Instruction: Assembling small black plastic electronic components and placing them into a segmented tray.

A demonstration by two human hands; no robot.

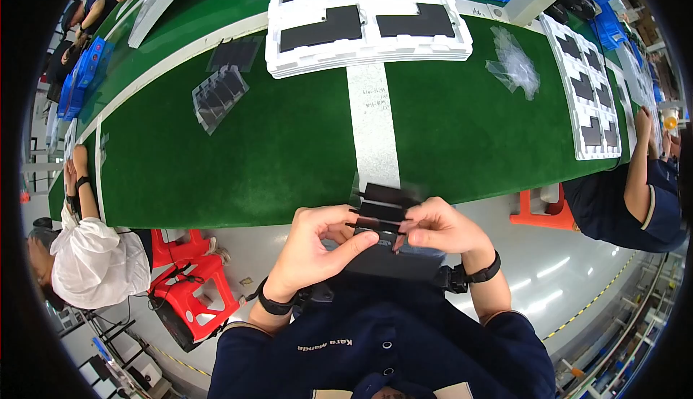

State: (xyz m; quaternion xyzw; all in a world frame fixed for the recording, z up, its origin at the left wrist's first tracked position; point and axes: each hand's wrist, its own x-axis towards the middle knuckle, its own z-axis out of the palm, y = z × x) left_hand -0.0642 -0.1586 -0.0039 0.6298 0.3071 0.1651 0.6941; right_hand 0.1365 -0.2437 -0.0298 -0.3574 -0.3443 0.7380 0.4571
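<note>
Just past the near edge of the green table, my left hand (321, 246) pinches a dark flat piece (379, 260), its thumb lying on top. Over that piece is a clear film sheet with black strips (382, 208), its far end blurred. My right hand (449, 231) is closed, thumb and fingers pinching the film's right side near one strip. Whether the film is stuck to the dark piece cannot be told.
Ahead stands a stack of white trays (317, 63) with black L-shaped pieces. Striped film sheets (220, 96) lie left, crumpled clear film (514, 67) right. Another white tray (598, 150) sits far right. People work at both sides, beside red stools (198, 294).
</note>
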